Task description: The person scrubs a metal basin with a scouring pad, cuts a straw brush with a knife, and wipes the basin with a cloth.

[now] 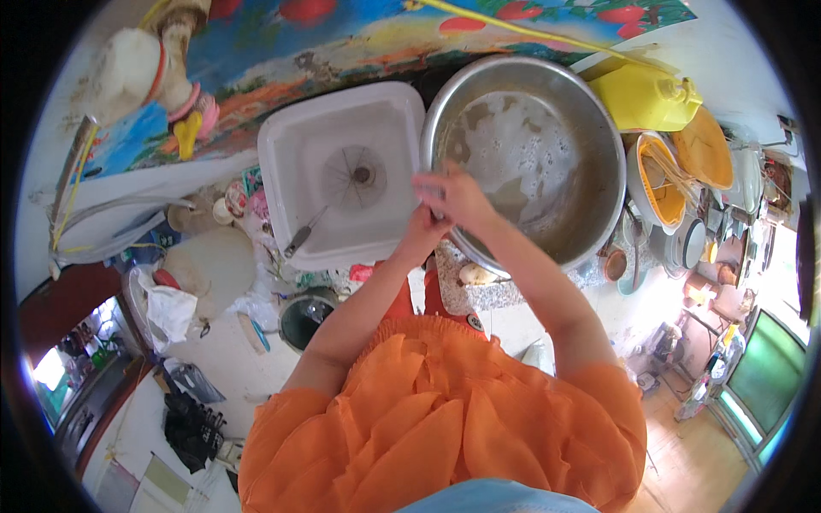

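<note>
My left hand [424, 232] is curled near the front right rim of a white ceramic sink [301, 141]. Just above it is my right hand [463, 197], blurred, with its fingers close to the left. Something small and greyish shows by the right fingers, too blurred to name; whether either hand grips it is unclear. Both hands are over the gap between the sink and a large stainless steel basin [593, 192]. Cloudy water [519, 160] with patches of foam stands in the basin. A grey-handled utensil [301, 236] leans in the sink's front left corner.
Right of the basin are a yellow plastic jug [644, 99] and a yellow-lined bowl [660, 192] holding chopsticks. A pale round object [476, 274] sits on the granite ledge [490, 295]. A dark bucket [308, 319] stands below the sink; a yellow hose [513, 24] crosses above.
</note>
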Demonstrator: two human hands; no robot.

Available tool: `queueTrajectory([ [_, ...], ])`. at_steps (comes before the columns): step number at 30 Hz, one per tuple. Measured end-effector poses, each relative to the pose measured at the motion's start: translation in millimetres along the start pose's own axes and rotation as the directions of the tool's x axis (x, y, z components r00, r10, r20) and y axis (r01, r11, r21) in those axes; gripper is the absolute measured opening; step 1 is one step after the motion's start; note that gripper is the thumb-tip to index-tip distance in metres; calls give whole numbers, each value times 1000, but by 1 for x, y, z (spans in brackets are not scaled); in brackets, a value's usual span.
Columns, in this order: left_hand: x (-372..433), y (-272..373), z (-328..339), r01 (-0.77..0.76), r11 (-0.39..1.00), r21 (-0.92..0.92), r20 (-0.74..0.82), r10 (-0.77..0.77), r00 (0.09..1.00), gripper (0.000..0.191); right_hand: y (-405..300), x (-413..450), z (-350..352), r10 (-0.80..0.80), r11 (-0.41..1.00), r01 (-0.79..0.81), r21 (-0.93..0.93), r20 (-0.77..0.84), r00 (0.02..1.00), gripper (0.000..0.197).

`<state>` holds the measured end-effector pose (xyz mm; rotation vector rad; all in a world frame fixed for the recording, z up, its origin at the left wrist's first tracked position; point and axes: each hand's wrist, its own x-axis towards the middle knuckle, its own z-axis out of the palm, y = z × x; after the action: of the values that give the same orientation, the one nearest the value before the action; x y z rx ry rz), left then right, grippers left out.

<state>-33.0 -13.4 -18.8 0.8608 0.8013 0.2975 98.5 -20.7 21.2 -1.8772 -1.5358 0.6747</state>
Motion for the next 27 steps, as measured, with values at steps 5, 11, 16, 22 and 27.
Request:
queueTrajectory([
  [5,-1,10,6,106,994,15,16,-106,994,28,-12,33,-5,265,963,-248,107,-209,941,23],
  [11,-2,14,9,133,988,83,33,-136,990,33,-13,45,-8,316,942,-331,-64,-175,933,23],
  [16,-4,11,-1,112,989,96,12,-113,993,34,-12,9,0,157,986,-162,-33,-108,982,24],
  [22,-17,11,11,118,992,-37,123,-113,986,38,-3,67,-26,211,968,-235,-92,-215,953,24],
  [27,-27,-2,1,137,967,-217,158,-103,982,37,-37,-15,-3,136,986,-139,-93,-31,990,23],
])
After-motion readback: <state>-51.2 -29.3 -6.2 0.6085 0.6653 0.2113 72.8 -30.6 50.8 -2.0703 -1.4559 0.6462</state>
